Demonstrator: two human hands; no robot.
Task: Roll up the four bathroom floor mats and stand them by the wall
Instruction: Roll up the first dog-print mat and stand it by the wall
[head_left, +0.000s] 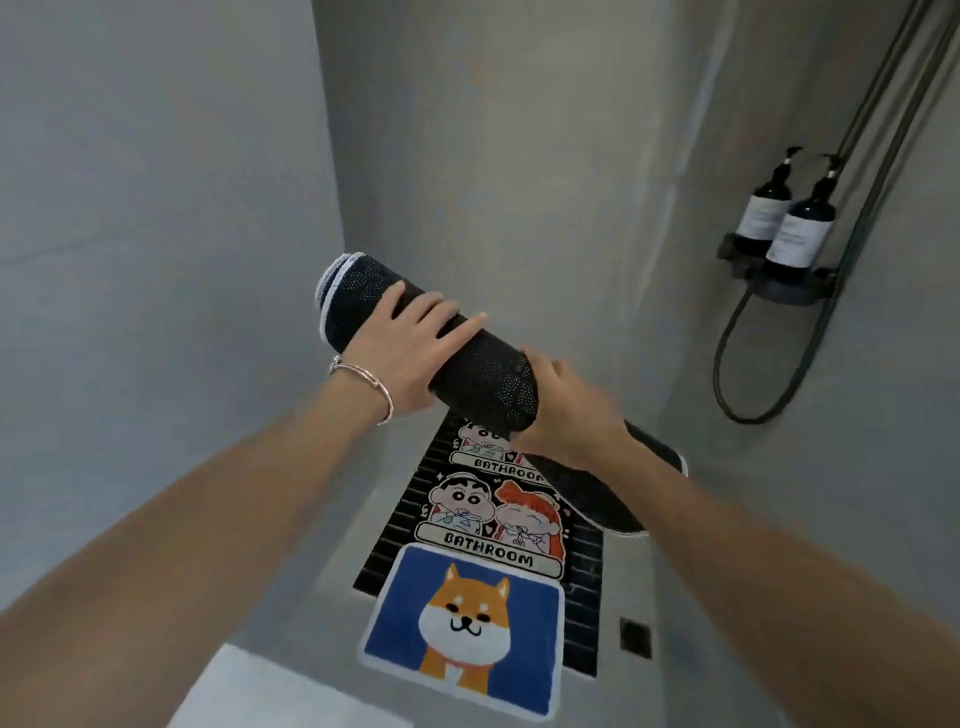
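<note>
Left hand (410, 348) lies across the upper half of a dark roll (488, 374) — a rolled bath mat, dotted underside outward — with the fingers spread over the top and the thumb underneath, clasping it. A silver bracelet (363, 387) circles that wrist. Right hand (566, 410) is wrapped round the roll's lower end, its fingers curled out of sight beneath. The roll is held in the air at a tilt. Its white-trimmed end points up and to the left, near the corner where two grey walls meet, and its other end points down to the right.

Below the right hand hangs a flat dark flap (602, 499) with a pale edge. Whether it is the roll's loose tail or a separate mat cannot be told.

On the grey floor (291, 545) beneath, three mats lie flat in a line running away from the viewer. Nearest is a blue dog mat (467, 623) showing an orange-and-white dog. It overlaps a black striped mat (493, 519) with two cartoon children and the word BATHROOM. Beyond that, a second mat (493, 457) of the same design is partly hidden by the roll. A small square drain (635, 638) sits just right of the mats.

On the right wall two dark pump bottles (802, 228) stand on a small shelf (779, 291) — a shower hose (717, 364) loops below.
</note>
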